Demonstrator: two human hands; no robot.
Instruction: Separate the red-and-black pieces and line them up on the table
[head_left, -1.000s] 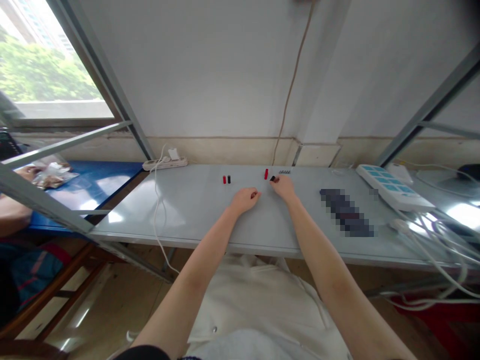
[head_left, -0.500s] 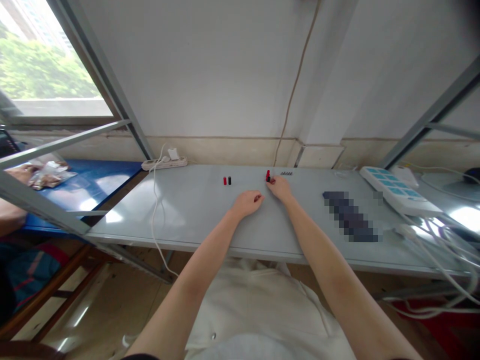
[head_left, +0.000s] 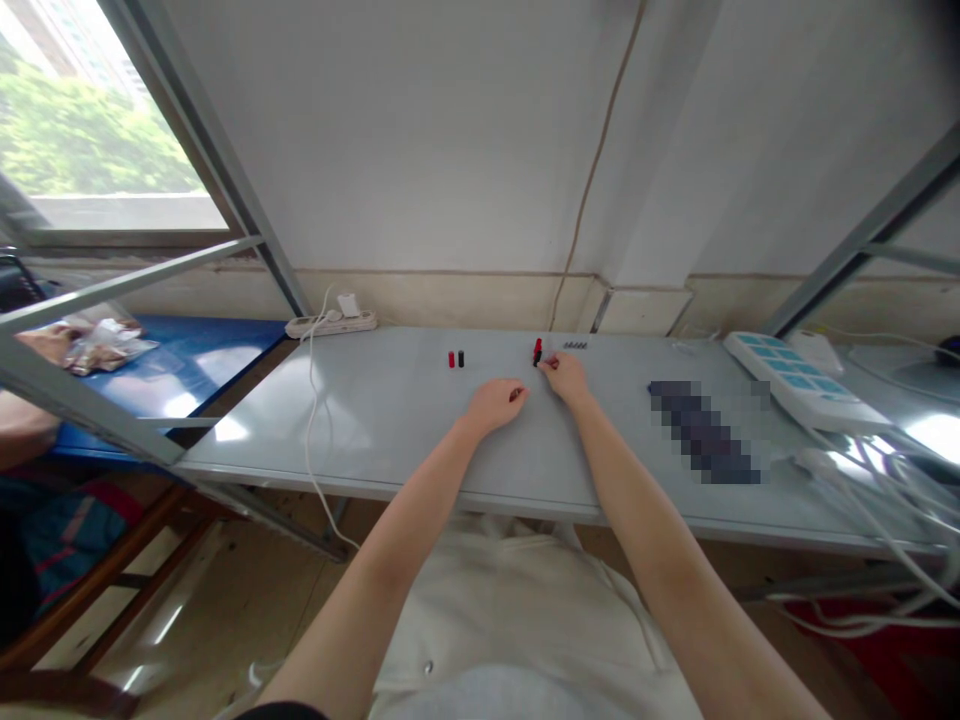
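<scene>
Looking like the right hand [head_left: 566, 378] just parked a small black cylinder [head_left: 536, 362] by the small red cylinder [head_left: 538, 346], can't tell if either hand's fingers are closed.

Both hands [head_left: 529, 388] loosely curled.

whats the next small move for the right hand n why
Probably ease the right hand slightly rightward: its fingertips are very close to the black piece, which sits by the red piece, and they might knock it.

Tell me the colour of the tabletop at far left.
The far-left tabletop is blue; the head view shows it best.
</scene>
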